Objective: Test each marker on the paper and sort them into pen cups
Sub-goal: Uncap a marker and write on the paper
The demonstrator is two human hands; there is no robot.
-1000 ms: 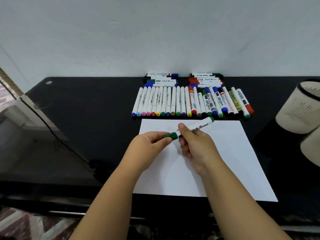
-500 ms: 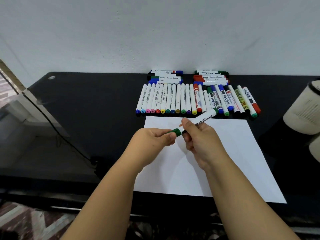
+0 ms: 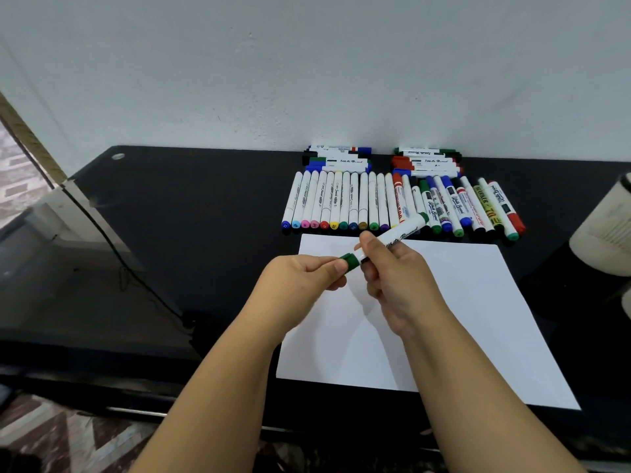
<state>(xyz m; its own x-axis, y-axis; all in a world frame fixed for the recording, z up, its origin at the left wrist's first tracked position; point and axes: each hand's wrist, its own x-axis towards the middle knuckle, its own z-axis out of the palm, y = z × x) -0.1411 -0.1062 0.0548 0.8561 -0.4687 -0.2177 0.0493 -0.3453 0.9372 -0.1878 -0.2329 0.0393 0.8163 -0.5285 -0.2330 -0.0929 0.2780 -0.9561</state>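
Observation:
A white whiteboard marker with a green cap hangs slanted over the top edge of the white paper. My right hand grips its barrel. My left hand pinches the green cap, which sits on the marker's near end. Beyond the paper lies a row of several markers with coloured ends, and thicker markers to their right. Two beige pen cups stand at the right edge, partly cut off.
Two small stacks of whiteboard markers lie against the white wall at the back of the black table. A black cable runs down the table's left side. The table's front edge is near my forearms.
The green cap, apart from the marker a second ago, now sits closed on its end. Both hands stayed over the paper's top edge; the view shifted slightly.

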